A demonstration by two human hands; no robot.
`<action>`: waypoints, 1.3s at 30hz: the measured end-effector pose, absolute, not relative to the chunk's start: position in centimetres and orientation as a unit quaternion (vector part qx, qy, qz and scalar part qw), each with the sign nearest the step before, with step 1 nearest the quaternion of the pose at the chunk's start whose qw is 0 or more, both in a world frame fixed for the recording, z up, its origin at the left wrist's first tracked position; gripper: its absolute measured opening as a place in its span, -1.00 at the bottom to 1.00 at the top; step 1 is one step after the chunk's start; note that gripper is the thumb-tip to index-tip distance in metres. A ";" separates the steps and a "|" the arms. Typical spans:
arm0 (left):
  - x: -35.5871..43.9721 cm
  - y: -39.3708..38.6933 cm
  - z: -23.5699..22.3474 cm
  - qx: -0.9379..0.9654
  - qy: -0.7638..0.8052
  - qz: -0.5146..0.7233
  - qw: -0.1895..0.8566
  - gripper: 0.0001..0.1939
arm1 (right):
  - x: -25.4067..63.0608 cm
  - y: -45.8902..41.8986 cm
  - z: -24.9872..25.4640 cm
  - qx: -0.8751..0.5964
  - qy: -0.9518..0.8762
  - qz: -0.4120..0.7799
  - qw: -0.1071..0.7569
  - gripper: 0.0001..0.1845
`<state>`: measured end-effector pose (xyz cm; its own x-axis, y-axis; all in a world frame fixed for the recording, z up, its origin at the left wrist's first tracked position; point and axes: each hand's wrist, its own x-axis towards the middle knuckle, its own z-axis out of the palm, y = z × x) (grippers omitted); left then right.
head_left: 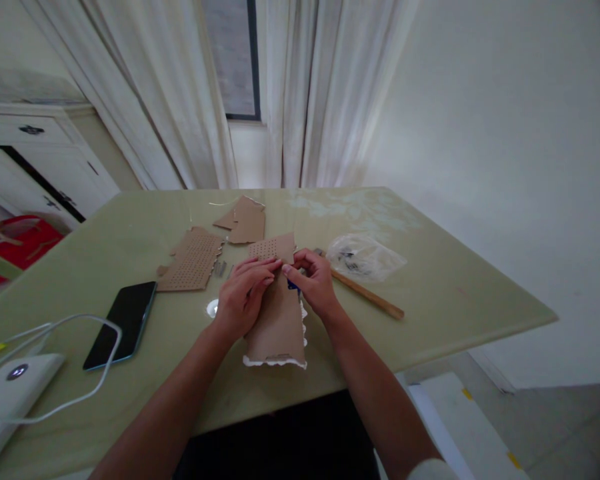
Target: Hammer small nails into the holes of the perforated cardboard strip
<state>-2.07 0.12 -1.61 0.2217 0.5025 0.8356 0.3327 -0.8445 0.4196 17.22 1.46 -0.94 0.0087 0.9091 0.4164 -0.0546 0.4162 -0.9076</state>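
Note:
A long brown cardboard-like sheet (pixel 277 327) with a ragged white border lies in front of me. Its far part carries rows of small holes. My left hand (pixel 245 293) presses on the sheet's left side, fingers together and bent over it. At the right edge, my right hand (pixel 314 279) is closed in a pinch, thumb against fingers, the fingertips almost meeting the left hand's. What it pinches is too small to make out. A small dark blue thing (pixel 293 285) shows under the right thumb, partly hidden. Small metal pieces (pixel 221 269) lie left of the sheet.
A holed brown piece (pixel 193 260) and brown scraps (pixel 247 221) lie farther back. To the right are a wooden-handled tool (pixel 367 293), its head partly hidden, and a clear plastic bag (pixel 363 257). A phone (pixel 123 323), white cable (pixel 114 360) and white power bank (pixel 23 387) are left.

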 end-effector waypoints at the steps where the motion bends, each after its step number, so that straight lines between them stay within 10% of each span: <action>1: -2.1 0.1 -1.6 0.780 0.268 0.562 0.070 -0.79 | 17.2 1.5 -0.9 -0.367 -0.584 0.394 0.608 -0.69; 9: -2.4 -0.9 -0.5 0.713 0.341 0.612 0.036 -0.88 | 17.4 1.8 -1.2 -0.407 -0.530 0.423 0.611 -0.64; 22: -3.0 3.7 -3.9 0.442 0.489 0.634 0.404 -0.54 | 20.1 4.3 -1.8 -0.471 -0.407 0.507 0.596 -0.54; 39: -0.9 2.8 -5.3 0.389 0.472 0.639 0.466 -0.53 | 19.6 4.1 -3.0 -0.460 -0.391 0.550 0.577 -0.56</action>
